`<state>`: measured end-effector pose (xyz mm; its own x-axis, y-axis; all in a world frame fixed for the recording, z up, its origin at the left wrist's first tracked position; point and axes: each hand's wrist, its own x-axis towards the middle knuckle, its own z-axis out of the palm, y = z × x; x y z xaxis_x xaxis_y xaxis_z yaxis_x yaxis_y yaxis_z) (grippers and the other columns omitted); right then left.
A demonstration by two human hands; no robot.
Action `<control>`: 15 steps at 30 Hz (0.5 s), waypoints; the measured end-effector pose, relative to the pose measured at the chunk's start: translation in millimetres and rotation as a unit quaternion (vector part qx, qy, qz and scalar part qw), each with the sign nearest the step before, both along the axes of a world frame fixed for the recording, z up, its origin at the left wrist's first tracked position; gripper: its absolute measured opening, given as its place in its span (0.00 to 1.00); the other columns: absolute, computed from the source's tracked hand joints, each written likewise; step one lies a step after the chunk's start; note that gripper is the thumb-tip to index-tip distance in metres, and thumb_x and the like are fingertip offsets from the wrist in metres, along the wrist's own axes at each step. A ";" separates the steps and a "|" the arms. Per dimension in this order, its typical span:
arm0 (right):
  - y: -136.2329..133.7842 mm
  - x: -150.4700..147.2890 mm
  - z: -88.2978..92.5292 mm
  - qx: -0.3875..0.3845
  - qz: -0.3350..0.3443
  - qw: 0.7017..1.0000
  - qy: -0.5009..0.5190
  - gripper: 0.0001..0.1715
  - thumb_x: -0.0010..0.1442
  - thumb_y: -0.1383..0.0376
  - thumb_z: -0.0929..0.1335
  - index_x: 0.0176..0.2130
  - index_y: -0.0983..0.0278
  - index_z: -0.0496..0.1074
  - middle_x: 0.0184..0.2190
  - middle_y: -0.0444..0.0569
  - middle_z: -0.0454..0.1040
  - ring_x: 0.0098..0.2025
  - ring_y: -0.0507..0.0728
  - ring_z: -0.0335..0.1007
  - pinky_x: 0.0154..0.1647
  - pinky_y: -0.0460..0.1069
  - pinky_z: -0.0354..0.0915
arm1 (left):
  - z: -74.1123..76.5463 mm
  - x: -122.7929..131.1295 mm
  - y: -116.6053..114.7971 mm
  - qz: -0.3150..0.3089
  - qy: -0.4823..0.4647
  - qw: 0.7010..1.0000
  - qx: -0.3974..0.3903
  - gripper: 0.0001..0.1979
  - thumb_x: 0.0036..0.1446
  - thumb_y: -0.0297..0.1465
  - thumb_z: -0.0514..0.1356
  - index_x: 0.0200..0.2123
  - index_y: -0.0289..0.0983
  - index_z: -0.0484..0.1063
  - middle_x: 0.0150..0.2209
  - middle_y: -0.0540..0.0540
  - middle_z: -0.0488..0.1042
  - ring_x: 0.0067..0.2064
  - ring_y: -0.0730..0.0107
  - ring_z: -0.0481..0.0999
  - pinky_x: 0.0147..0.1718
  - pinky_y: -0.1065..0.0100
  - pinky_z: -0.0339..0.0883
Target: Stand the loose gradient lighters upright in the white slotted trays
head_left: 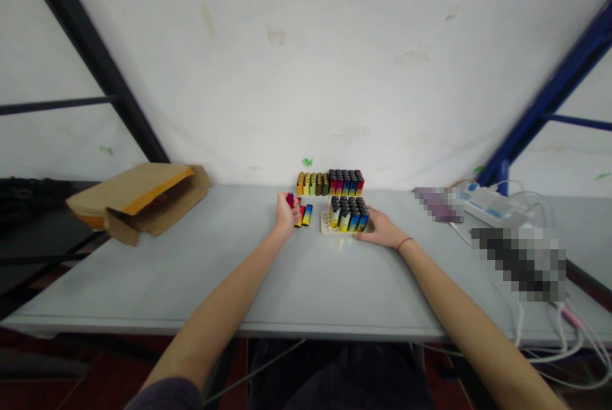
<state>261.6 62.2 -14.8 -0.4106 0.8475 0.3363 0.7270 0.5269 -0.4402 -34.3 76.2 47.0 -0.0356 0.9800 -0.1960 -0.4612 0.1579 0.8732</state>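
My left hand [285,212] is closed around a dark red or purple lighter [290,199], whose top shows above the fist. Just right of that fist, a few lighters lie flat on the table, one of them a blue-and-yellow lighter [308,215]. A white tray [326,226] with round holes carries upright lighters [349,213] in yellow, white and blue with black tops; holes at its left end are bare. My right hand [381,229] grips the tray's right end, thumb along the front and fingers at the side.
Behind the tray stand blocks of yellow-green lighters [312,184] and red-and-blue lighters [346,183] near the wall. An open cardboard box [143,190] lies left. On the right are a power strip [492,204], cables and a blurred-out dark object [519,263] on the grey table [335,295].
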 end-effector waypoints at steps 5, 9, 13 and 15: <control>0.9 -0.2 -1.5 -0.003 -0.003 1.000 -0.005 0.44 0.52 0.44 0.76 0.61 0.60 0.72 0.60 0.58 0.75 0.64 0.75 0.68 0.66 0.69 0.62 | -7.2 4.5 5.0 -0.053 0.035 0.998 0.015 0.24 0.61 0.55 0.49 0.25 0.42 0.56 0.13 0.60 0.49 0.12 0.80 0.46 0.12 0.75 0.40; 0.9 -0.3 -2.0 -0.002 -0.003 1.000 -0.003 0.44 0.51 0.44 0.76 0.61 0.60 0.72 0.59 0.58 0.75 0.63 0.75 0.68 0.66 0.69 0.62 | -15.0 8.2 4.6 -0.064 0.189 0.969 0.147 0.19 0.60 0.50 0.57 0.36 0.41 0.63 0.19 0.57 0.64 0.16 0.76 0.60 0.17 0.74 0.53; 0.1 -0.6 -1.6 -0.003 0.001 1.000 -0.001 0.43 0.52 0.44 0.75 0.61 0.60 0.72 0.59 0.58 0.75 0.63 0.75 0.68 0.66 0.69 0.63 | -16.0 6.3 -3.2 -0.054 0.390 0.842 0.369 0.12 0.60 0.41 0.61 0.41 0.39 0.71 0.37 0.45 0.77 0.39 0.65 0.77 0.40 0.64 0.71; -0.2 -0.9 -1.2 -0.003 0.003 1.000 -0.001 0.43 0.53 0.45 0.75 0.62 0.60 0.71 0.59 0.57 0.75 0.63 0.74 0.68 0.66 0.69 0.62 | -13.8 4.4 -6.1 -0.067 0.440 0.774 0.449 0.12 0.60 0.40 0.62 0.40 0.38 0.75 0.42 0.42 0.78 0.47 0.60 0.77 0.49 0.60 0.70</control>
<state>260.7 62.0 -15.9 -0.4158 0.8469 0.3313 0.7249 0.5287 -0.4416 -29.8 70.1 33.3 0.3461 0.7129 0.6099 0.3436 -0.7013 0.6247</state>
